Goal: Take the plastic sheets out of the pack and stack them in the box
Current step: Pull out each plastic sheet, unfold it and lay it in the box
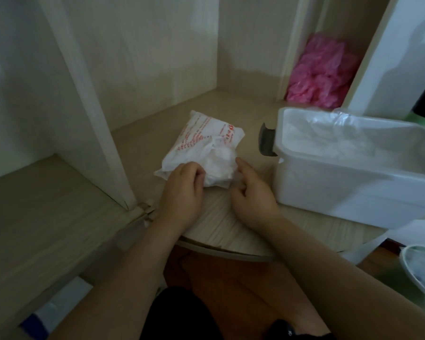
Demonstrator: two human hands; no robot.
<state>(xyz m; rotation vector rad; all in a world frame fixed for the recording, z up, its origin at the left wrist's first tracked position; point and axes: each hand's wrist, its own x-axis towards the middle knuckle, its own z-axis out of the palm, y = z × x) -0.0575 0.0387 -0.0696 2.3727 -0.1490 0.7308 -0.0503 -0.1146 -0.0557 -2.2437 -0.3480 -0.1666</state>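
Note:
A white plastic pack [201,143] with red print lies on the wooden shelf surface, its near end open with crumpled white sheets [219,165] bulging out. My left hand [182,190] grips the pack's near left corner with curled fingers. My right hand [250,190] lies at the pack's near right edge, its fingers curled onto the thin plastic there. To the right stands a white plastic box [349,182] with a grey handle [266,141]; clear plastic sheets [334,136] lie inside it.
A vertical cupboard panel [84,99] rises just left of the pack. Pink plastic bags [322,72] fill a narrow compartment at the back right. A white upright panel [390,52] stands behind the box. A bowl-like container [420,268] sits low right. The shelf's curved front edge [231,251] is near my forearms.

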